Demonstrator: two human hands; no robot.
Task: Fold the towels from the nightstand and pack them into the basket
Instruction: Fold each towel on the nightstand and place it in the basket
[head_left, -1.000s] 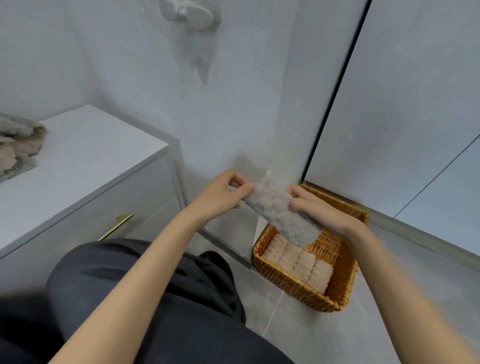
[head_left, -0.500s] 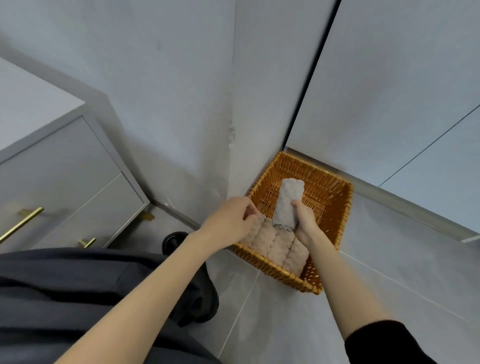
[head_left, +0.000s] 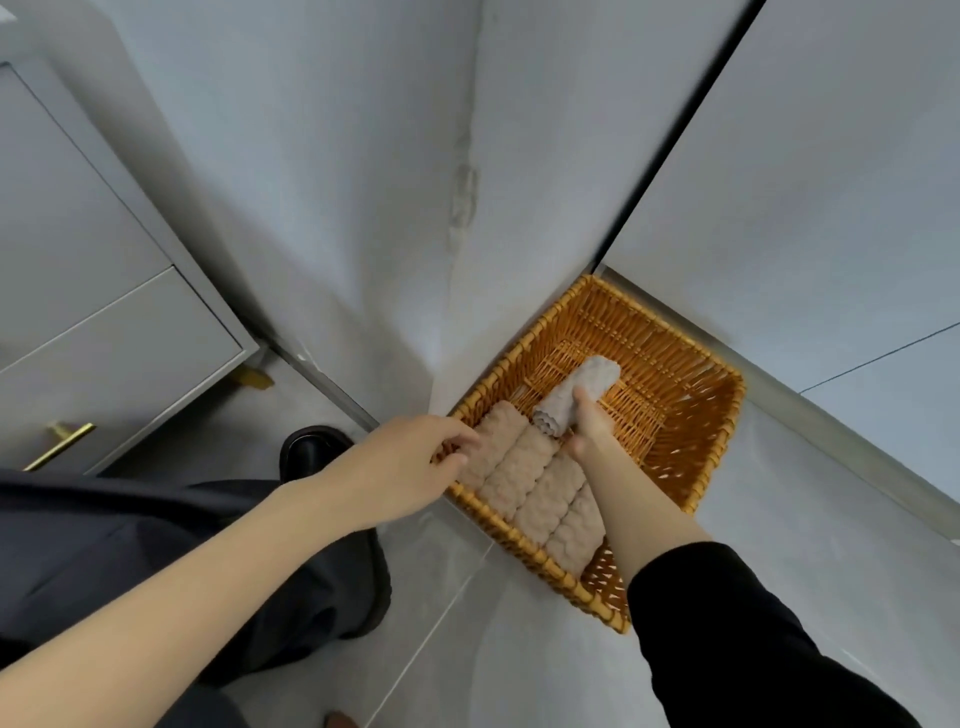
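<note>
An orange wicker basket (head_left: 680, 384) stands on the floor in the corner. Several rolled beige towels (head_left: 524, 467) lie side by side along its near side. My right hand (head_left: 589, 426) grips a rolled grey towel (head_left: 592, 382) inside the basket, just beyond the beige rolls. My left hand (head_left: 410, 467) hovers at the basket's left rim, its fingertips touching the leftmost beige roll, holding nothing.
A grey nightstand (head_left: 104, 322) with brass drawer handles (head_left: 60, 444) stands at the left; its top is out of view. Walls meet behind the basket, with a dark door seam (head_left: 675, 130) at the right. My black shoe (head_left: 311, 447) rests on the grey tile floor.
The view has tilted down and closer to the basket. My right hand has lowered the grey roll into the basket. My left hand let go of it and moved to the basket's left rim.
</note>
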